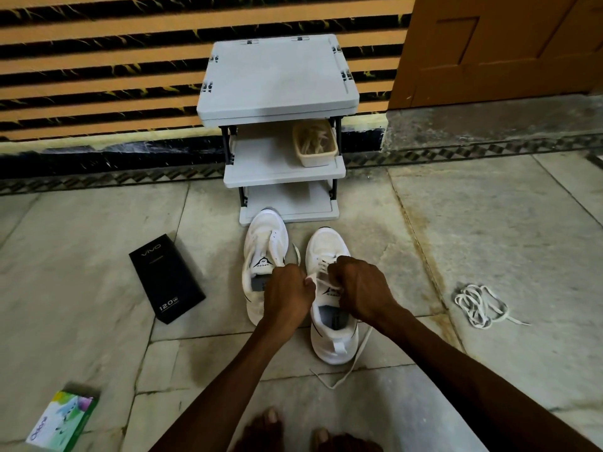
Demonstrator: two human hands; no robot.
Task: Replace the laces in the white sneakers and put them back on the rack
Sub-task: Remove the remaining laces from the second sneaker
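Two sneakers (329,298) before the rack (280,135) (basket (315,145) on its middle shelf).

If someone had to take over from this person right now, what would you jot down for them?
Left hand and right hand both pinch the lace at the right sneaker, partly threaded.
Left sneaker stands beside it on the floor, apparently unlaced.
Loose laces lie on the floor; more in the basket on the rack.
Left: finish lacing both, shelve them.
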